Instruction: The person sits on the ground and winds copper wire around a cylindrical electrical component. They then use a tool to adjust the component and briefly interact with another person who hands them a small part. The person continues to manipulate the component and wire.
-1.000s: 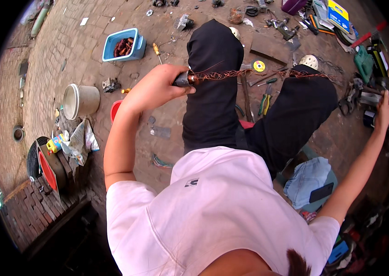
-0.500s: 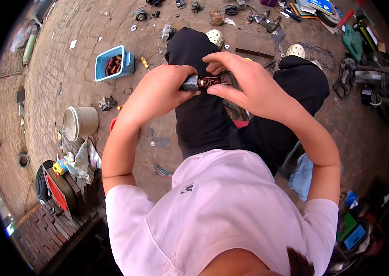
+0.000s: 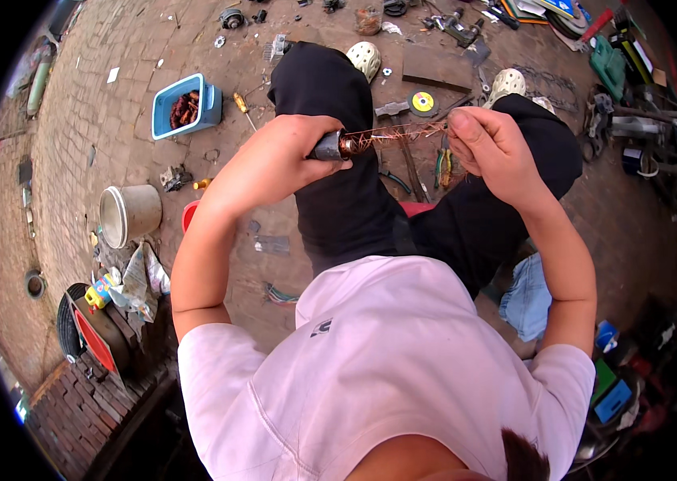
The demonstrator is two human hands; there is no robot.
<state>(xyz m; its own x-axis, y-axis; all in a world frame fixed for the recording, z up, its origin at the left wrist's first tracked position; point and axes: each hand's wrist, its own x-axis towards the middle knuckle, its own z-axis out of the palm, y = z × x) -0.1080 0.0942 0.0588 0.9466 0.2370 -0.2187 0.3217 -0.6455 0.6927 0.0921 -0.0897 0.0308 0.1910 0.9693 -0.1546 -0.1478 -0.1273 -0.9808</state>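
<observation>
Copper wire (image 3: 390,133), seemingly only partly out, runs toward three o'clock — left fingers (image 3: 322,124) grip the dark cylinder (image 3: 327,147), right fingers (image 3: 471,132) pinch the wire.

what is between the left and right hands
Thin copper wires, seen in the head view: they stretch from the dark cylinder in the left hand across to the right hand.

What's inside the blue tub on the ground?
The blue tub holds a heap of reddish-brown pieces, with some bare blue inside showing beside it. Whatever lies beneath the heap is covered and can't be seen.
</observation>
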